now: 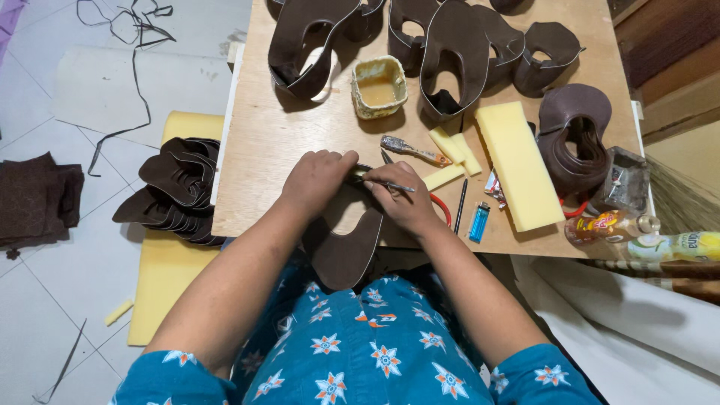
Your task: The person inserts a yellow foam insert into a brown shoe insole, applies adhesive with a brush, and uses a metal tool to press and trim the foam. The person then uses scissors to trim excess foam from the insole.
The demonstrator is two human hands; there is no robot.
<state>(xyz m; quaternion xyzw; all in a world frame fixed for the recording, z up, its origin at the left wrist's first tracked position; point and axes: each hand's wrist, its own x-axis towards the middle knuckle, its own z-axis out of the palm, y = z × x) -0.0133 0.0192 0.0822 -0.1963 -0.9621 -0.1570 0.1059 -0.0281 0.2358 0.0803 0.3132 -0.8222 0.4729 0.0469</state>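
wooden board point(270, 142) over white tiled floor point(45, 300).

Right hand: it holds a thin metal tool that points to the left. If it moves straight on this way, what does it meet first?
Probably the left hand, which presses on the brown leather piece right beside the tool in the right hand. The gap looks very small; depth is unclear.

Yellow foam block point(518, 166) beside blue lighter point(479, 221); glue tub point(379, 88) behind; brush point(413, 150) between

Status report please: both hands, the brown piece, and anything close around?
Left hand presses brown leather piece flat. Right hand grips thin metal tool on it. Red-handled scissors, lighter beside.
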